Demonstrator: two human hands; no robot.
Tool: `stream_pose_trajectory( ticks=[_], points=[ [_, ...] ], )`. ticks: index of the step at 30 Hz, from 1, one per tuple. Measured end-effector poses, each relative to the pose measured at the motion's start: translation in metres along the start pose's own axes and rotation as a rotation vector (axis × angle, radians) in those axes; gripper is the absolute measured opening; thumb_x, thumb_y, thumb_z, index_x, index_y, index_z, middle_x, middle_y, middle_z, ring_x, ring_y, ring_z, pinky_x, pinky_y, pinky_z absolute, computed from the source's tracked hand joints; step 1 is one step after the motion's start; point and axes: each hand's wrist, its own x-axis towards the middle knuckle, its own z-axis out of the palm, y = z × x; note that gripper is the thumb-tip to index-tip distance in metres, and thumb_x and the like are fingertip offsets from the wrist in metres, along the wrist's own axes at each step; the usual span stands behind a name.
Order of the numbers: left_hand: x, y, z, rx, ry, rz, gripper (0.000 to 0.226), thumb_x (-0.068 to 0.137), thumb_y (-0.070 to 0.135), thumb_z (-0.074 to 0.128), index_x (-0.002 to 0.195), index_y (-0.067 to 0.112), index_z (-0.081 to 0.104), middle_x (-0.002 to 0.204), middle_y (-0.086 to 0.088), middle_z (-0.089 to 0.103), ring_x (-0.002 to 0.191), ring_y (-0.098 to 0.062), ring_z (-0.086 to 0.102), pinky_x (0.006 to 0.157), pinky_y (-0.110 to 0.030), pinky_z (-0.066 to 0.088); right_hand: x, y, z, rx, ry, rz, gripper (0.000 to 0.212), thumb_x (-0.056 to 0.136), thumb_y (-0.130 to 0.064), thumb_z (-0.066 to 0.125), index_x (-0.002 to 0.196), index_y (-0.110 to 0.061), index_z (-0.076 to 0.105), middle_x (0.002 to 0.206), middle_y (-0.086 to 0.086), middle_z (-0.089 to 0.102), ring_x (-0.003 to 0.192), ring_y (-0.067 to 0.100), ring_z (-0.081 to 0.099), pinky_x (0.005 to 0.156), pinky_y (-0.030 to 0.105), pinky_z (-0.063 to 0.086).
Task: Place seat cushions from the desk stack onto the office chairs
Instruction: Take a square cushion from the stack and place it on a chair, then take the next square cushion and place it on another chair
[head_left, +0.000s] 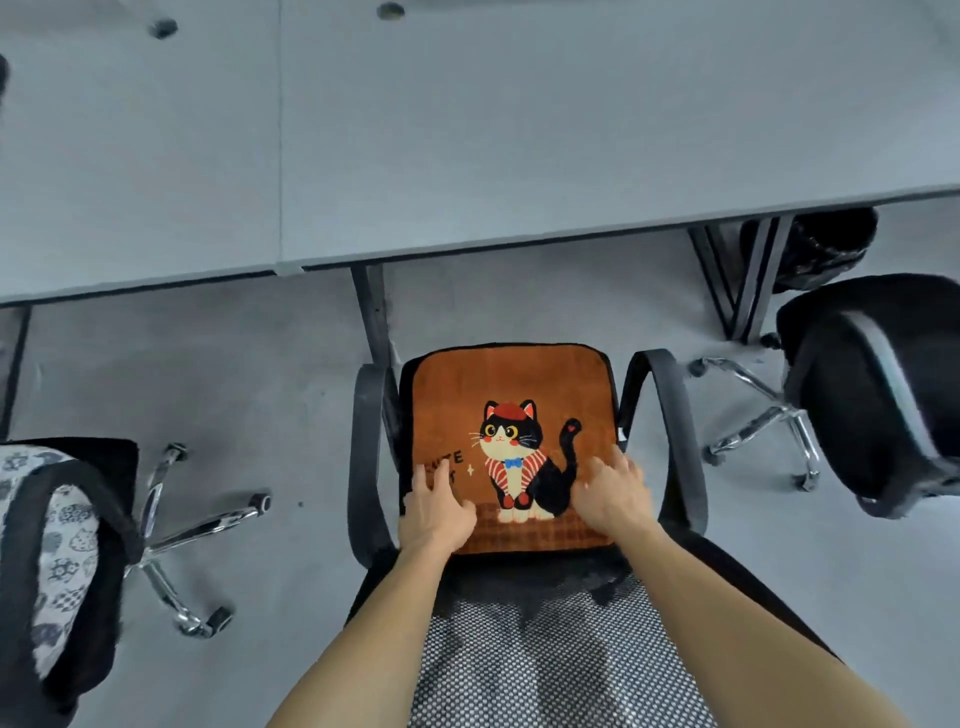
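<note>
The orange cat-print cushion (511, 395) lies flat on the seat of the middle office chair (675, 426), between its two armrests, with the cat's head pointing toward the counter (467, 130). A strip of dark seat shows between the cushion's near edge and this chair's mesh backrest.

Both arms reach over that backrest. The left grip (436, 512) rests on the cushion's near left corner, fingers spread and laid fairly flat over the printed lettering, thumb out to the side. The right grip (615, 493) rests on the near right part of the cushion, beside the cat's tail, fingers loosely bent and apart, touching the fabric and closed round nothing.

To the left of the middle chair stands another office chair (21, 525) carrying a grey-and-white patterned cushion (67, 525). To its right stands a black chair (872, 395) on a chrome base. Beyond the middle chair runs the grey counter, and a dark bin (826, 249) sits under its right end.
</note>
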Motion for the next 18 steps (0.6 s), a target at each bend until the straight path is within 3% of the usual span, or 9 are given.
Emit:
stream_pose_trajectory(
  ticks=[6, 11, 18],
  points=[
    [-0.086, 0.016, -0.062, 0.032, 0.057, 0.215, 0.074, 0.096, 0.044, 0.054, 0.158, 0.034, 0.015, 0.167, -0.003, 0.012, 0.146, -0.030, 0.032, 0.111, -0.048, 0.042, -0.101, -0.044, -0.067, 0.054, 0.206, -0.275, 0.049, 0.100, -0.041, 0.047, 0.146, -0.025, 0.049, 0.164, 0.008, 0.027, 0.153, 0.029, 0.013, 0.123, 0.045, 0.019],
    [-0.130, 0.008, -0.150, 0.071, 0.337, 0.371, 0.071, 0.098, 0.043, 0.051, 0.158, 0.033, 0.016, 0.166, -0.005, 0.016, 0.149, -0.030, 0.024, 0.118, -0.047, 0.030, -0.169, -0.075, -0.104, 0.050, 0.401, -0.497, 0.048, 0.100, -0.047, 0.046, 0.146, -0.035, 0.048, 0.164, -0.001, 0.026, 0.154, 0.021, 0.010, 0.125, 0.043, 0.016],
    [-0.205, -0.057, -0.253, 0.165, 0.709, 0.300, 0.070, 0.099, 0.044, 0.047, 0.159, 0.035, 0.011, 0.167, -0.006, 0.009, 0.152, -0.028, 0.015, 0.119, -0.044, 0.027, -0.253, -0.134, -0.138, 0.025, 0.562, -0.757, 0.052, 0.102, -0.052, 0.040, 0.152, -0.039, 0.036, 0.166, -0.008, 0.018, 0.154, 0.016, 0.001, 0.125, 0.042, 0.011]
  ],
)
